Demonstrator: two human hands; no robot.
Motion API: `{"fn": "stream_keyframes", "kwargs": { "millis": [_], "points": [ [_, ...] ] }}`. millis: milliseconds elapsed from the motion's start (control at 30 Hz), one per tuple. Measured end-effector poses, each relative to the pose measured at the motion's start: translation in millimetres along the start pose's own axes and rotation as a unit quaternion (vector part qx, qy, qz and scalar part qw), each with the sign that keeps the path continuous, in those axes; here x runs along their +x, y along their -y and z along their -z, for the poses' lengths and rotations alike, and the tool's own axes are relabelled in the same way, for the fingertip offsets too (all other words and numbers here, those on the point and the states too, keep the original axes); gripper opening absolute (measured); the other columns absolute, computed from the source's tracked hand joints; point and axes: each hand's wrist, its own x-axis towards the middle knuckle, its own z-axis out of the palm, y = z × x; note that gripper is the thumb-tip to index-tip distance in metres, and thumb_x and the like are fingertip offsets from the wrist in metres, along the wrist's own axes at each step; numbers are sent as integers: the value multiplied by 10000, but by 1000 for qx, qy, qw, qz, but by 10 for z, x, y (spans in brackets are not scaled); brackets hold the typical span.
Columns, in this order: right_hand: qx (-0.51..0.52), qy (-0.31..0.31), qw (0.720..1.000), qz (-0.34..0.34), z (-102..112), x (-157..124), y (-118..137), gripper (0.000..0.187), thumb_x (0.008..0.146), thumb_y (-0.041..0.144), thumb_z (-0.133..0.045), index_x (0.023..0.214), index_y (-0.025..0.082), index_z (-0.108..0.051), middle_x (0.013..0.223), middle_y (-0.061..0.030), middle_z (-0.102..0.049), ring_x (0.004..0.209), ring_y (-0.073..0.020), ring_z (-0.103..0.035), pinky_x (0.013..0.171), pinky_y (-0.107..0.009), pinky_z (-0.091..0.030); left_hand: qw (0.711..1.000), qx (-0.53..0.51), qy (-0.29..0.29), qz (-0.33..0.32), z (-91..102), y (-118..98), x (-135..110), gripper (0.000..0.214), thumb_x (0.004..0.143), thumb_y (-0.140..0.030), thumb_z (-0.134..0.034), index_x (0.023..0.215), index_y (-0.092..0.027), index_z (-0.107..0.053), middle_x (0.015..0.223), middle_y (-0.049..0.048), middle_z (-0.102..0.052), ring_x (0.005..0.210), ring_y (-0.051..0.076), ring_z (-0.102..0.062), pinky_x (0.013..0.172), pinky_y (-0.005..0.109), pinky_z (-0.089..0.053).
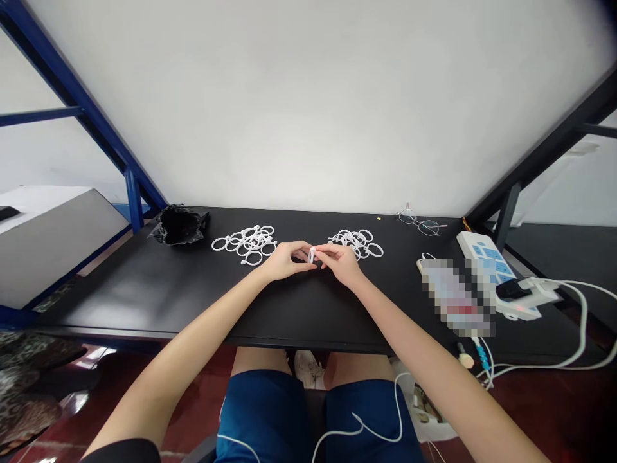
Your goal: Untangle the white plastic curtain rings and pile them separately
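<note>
Between my two hands, above the middle of the black table, is a white ring [311, 255] seen nearly edge-on. My left hand [290, 260] holds it from the left, thumb below and fingers above. The fingertips of my right hand [340, 260] pinch its right side near the top. Left of my hands lies a loose pile of white rings [248, 242] with small knobs on them. A second pile of white rings [359, 242] lies just beyond my right hand, which partly covers it.
A crumpled black plastic bag [181, 225] stands open at the back left. Eyeglasses [428, 227] lie at the back right. A blurred-out phone [450, 292] and a white power strip [499, 273] with plugged-in cables [581, 321] occupy the right side. The wall [308, 116] rises behind the table [193, 302].
</note>
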Motion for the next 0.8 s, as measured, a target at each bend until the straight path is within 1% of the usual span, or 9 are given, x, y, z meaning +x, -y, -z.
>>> {"fn": "stream_keyframes", "kwargs": {
  "millis": [233, 533, 667, 733, 800],
  "points": [
    [-11, 6, 1000, 7, -5, -26, 33, 226, 733, 378, -734, 870, 199, -758, 845, -60, -746, 738, -201, -705, 579, -288, -553, 1000, -7, 12, 7, 13, -12, -10, 396, 717, -338, -765, 1029, -129, -643, 947, 86, -715, 845, 178, -682, 804, 304, -540],
    [-12, 9, 1000, 1, 0, -38, 22, 248, 735, 403, -732, 876, 200, -754, 847, -58, -743, 734, -194, -703, 649, -321, -572, 1000, -14, 19, 14, 27, -12, -19, 377, 719, -349, -764, 1002, -132, -642, 915, 79, -709, 822, 176, -677, 748, 279, -537],
    [-10, 6, 1000, 0, -5, -38, 46, 260, 730, 417, -731, 874, 202, -752, 839, -60, -739, 747, -197, -700, 632, -313, -566, 999, -39, 25, 28, 34, 4, -12, 388, 715, -363, -768, 1008, -137, -650, 899, 71, -710, 817, 175, -678, 759, 286, -534],
    [-1, 1, 1000, -4, -12, -35, 76, 283, 722, 433, -734, 877, 196, -745, 822, -59, -734, 734, -194, -693, 593, -295, -553, 995, -82, 36, 46, 31, 19, -1, 404, 708, -365, -775, 1017, -135, -654, 905, 75, -713, 816, 177, -681, 749, 285, -534],
    [15, 7, 1000, -22, -18, -35, 113, 302, 734, 458, -721, 871, 188, -733, 791, -55, -722, 693, -179, -678, 532, -264, -522, 988, -133, 50, 63, 23, 27, 12, 403, 709, -364, -776, 1017, -130, -664, 925, 83, -718, 817, 174, -681, 763, 291, -533]
  ]
}}
